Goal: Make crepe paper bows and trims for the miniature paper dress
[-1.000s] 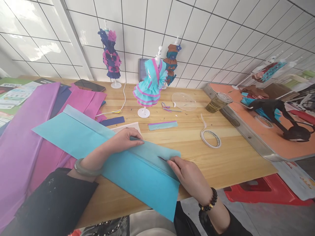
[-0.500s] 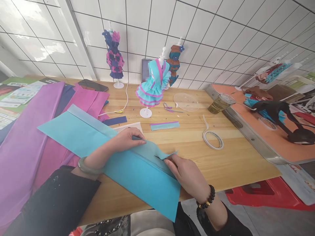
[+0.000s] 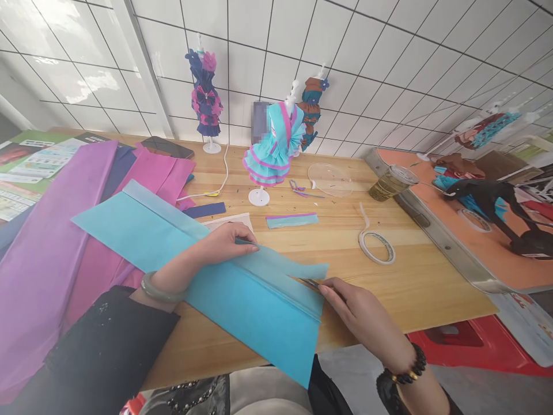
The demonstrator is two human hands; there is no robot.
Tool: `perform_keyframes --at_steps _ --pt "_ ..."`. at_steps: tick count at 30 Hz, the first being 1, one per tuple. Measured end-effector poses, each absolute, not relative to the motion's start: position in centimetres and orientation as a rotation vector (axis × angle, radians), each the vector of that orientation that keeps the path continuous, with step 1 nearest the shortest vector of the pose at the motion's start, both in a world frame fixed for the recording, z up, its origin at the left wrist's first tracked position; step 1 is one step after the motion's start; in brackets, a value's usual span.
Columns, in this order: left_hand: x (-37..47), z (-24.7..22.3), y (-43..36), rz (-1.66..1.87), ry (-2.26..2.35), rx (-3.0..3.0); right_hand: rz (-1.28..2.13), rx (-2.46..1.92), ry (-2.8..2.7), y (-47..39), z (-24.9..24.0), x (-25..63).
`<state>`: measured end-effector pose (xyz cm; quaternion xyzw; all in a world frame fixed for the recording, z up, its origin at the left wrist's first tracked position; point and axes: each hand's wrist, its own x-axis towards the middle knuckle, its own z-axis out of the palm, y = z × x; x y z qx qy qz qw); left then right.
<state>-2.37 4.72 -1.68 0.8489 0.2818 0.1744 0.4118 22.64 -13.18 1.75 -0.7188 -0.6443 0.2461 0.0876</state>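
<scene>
A long blue sheet (image 3: 259, 311) with a folded layer along its upper edge lies slantwise across the front of the table. My left hand (image 3: 228, 242) pinches that folded edge near its middle. By the sheet's right end, my right hand (image 3: 345, 294) is closed on a small dark metal tool (image 3: 310, 282), seemingly scissors, with its tips at a slit in the folded layer. A loose blue strip (image 3: 302, 268) curls away above the slit. Behind the hands stands a small dress form in a turquoise and pink ruffled dress (image 3: 272, 144).
Purple sheet (image 3: 56, 230) and pink sheets (image 3: 168, 173) cover the table's left. A tape roll (image 3: 377, 248), a two-colour strip (image 3: 292, 220) and a lidded cup (image 3: 392, 183) lie or stand behind and right. Two more dressed forms (image 3: 206, 98) (image 3: 311, 109) line the wall.
My right hand has moved right, away from the fold, and the dark tool now shows. The strip's end has come free and lies straighter. My left hand keeps its grip.
</scene>
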Motion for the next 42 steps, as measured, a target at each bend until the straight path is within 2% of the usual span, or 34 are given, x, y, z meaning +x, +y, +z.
perform_keyframes --at_steps 8,16,42 --pt "-2.4 -1.7 4.6 0.423 0.736 2.136 0.872 -2.106 -1.959 -14.1 3.8 22.7" --pt "-2.4 -1.4 4.5 0.429 0.732 2.151 0.590 -2.125 -2.090 -12.6 2.3 20.1" --pt "-2.3 -1.4 4.5 0.430 0.723 2.130 0.430 -2.122 -2.134 -10.6 0.7 17.4"
